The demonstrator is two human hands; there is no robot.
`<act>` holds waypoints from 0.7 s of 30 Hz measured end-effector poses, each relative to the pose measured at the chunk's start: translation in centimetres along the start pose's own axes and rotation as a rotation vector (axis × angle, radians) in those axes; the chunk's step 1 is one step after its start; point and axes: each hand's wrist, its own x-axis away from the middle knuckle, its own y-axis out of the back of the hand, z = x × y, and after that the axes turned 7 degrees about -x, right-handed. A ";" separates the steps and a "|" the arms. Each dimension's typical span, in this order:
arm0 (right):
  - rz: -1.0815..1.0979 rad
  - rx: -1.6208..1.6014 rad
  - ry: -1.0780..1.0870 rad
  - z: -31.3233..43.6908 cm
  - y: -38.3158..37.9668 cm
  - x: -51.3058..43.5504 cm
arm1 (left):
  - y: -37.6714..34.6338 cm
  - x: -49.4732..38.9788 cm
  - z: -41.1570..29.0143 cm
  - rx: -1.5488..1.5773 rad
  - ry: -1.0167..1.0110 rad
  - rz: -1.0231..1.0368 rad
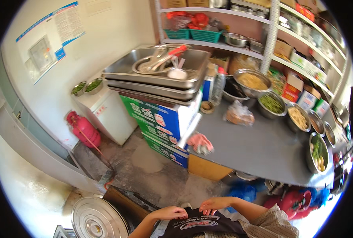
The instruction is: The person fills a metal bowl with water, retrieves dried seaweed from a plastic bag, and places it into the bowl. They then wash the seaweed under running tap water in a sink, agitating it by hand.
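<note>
Both of my hands are low in the picture, in front of my body at a dark apron [198, 221] that bears a printed emblem and writing. My left hand [172, 213] lies at the apron's upper-left edge with its fingers bent. Beside it, my right hand [214, 204] hangs at the upper-right edge, fingertips pointing down onto the cloth. Whether either hand pinches the fabric cannot be made out. A gap separates the two hands. Beyond them stands a grey-topped table [247, 148], with a pink and grey cloth [200, 143] on its near left corner.
Stacked steel trays [152, 81] with utensils rest on printed cartons [161, 122]. Metal bowls of food, including green beans [271, 102], line the table's far side. A pink gas cylinder [84, 131] stands by a white cabinet [111, 110]. A round metal lid [97, 218] is at lower left.
</note>
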 end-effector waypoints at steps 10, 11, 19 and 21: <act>0.280 0.198 0.009 14.1 13.1 -8.7 | 14.0 -0.1 4.6 0.174 0.094 -0.107; 0.240 0.219 0.047 16.4 14.1 -9.0 | 15.2 -0.5 4.3 0.243 0.064 -0.195; 0.378 0.400 0.323 27.9 20.3 -11.3 | 29.6 -3.2 -8.0 0.173 0.180 -0.538; 0.353 0.495 0.369 27.5 22.8 -12.8 | 32.0 -3.5 -10.2 0.141 0.177 -0.545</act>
